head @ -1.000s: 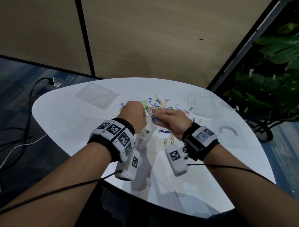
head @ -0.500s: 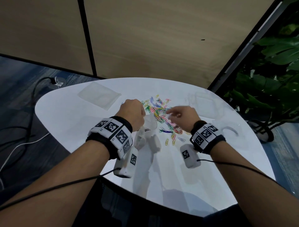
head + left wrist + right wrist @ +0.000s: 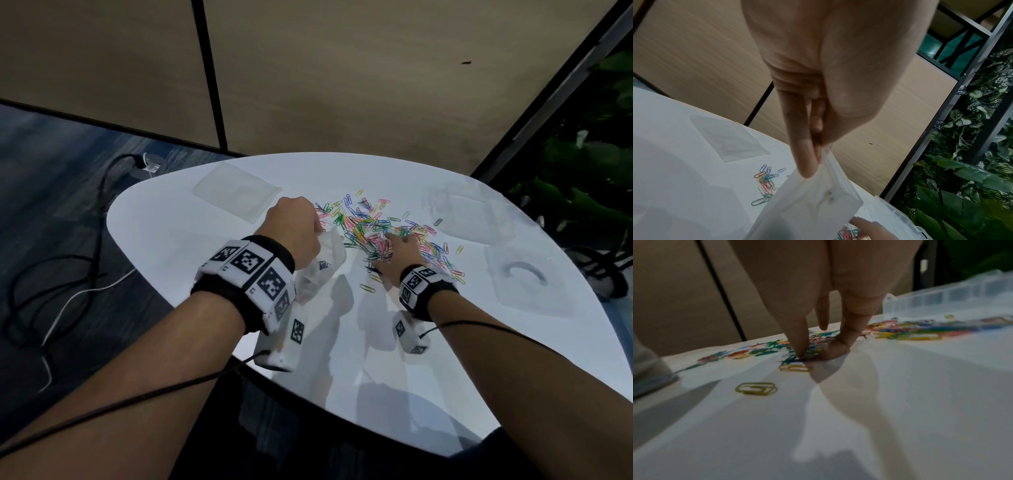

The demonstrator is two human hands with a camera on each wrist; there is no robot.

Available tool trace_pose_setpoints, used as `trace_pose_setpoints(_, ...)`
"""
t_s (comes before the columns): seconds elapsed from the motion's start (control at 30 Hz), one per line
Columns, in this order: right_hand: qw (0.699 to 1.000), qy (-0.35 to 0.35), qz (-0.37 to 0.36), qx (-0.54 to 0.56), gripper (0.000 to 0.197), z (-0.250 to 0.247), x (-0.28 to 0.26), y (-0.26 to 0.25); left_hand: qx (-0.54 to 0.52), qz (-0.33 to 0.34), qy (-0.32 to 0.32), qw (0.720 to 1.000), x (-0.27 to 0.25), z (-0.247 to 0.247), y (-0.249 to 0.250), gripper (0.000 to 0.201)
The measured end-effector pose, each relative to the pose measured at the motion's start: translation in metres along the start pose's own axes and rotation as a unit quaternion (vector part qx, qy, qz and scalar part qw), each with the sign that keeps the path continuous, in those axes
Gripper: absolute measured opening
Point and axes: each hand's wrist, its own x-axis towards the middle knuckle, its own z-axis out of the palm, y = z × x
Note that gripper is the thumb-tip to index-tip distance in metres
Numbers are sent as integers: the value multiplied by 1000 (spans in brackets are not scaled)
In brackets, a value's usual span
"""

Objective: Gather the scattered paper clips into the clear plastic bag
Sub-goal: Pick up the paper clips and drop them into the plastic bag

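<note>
1. Broadly, your workspace is the white tabletop, with a flat clear sleeve lying at its far left and clear plastic boxes along its right side — none of them in your path.
2. Your left hand holds up the clear plastic bag; its fingers pinch the bag's top edge, and the mouth faces the pile. The film looks thin and limp, so it will likely sag shut unless you keep hold at the rim. A few clips already show inside.
3. The paper clips lie in a colourful heap mid-table, just beside the bag's mouth, with strays nearer you. They look light, slick and prone to tangling — expect them to come up in clumps and shed a few.
4. Your right hand is down in the heap's near edge; its fingers press together against the thumb, nipping several clips. Take small bunches by their wire loops rather than scraping flat ones off the glossy surface.
</note>
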Motion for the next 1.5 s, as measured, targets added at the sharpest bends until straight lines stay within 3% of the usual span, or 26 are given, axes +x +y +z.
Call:
trace_pose_setpoints(0.13,992,16,-82,-90,41,4,8,-9,9,4,0,1000,2,-2,-2,25)
trace_pose_setpoints(0.33,991,34,-74,-110,20,-1,4,-12,8,7,-10,1000,0,-1,-2,27)
trace_pose_setpoints(0.47,999,37,-14,-3,16,-19,7,2,8,4,-12,1000,0,-2,0,25)
trace_pose_setpoints(0.57,982,9,59,181,8,-33,8,19,9,5,-16,1000,2,-1,1,24)
trace_pose_setpoints(0.63,921,-15,90,379,7,-44,2,19,11,5,-19,1000,1,-1,3,24)
trace_pose_setpoints(0.77,736,-72,64,670,15,-77,-31,-11,4,4,-21,1000,2,1,7,24)
trace_pose_setpoints(0.83,686,-141,26,713,17,-90,-53,-32,-2,3,-22,1000,1,4,10,25)
trace_pose_setpoints(0.9,670,-195,11,716,17,-93,-71,-49,-5,2,-21,1000,1,6,13,25)
trace_pose_setpoints(1.0,714,-208,0,669,9,-79,-92,-68,-3,10,-16,1000,-2,9,19,21)
trace_pose_setpoints(1.03,751,-190,-12,633,6,-73,-97,-72,-2,12,-14,1000,-3,9,20,18)
trace_pose_setpoints(1.13,919,-75,-88,377,11,-59,-99,-72,-2,10,-17,1000,-3,11,23,27)
trace_pose_setpoints(1.17,949,-47,-110,292,11,-59,-100,-73,-5,10,-21,1000,-3,12,25,32)
trace_pose_setpoints(1.3,973,-8,-173,152,20,-61,-100,-79,-13,17,-21,1000,-4,15,30,28)
trace_pose_setpoints(1.5,969,-20,-218,114,26,-65,-95,-76,-44,17,-26,999,-1,15,28,25)
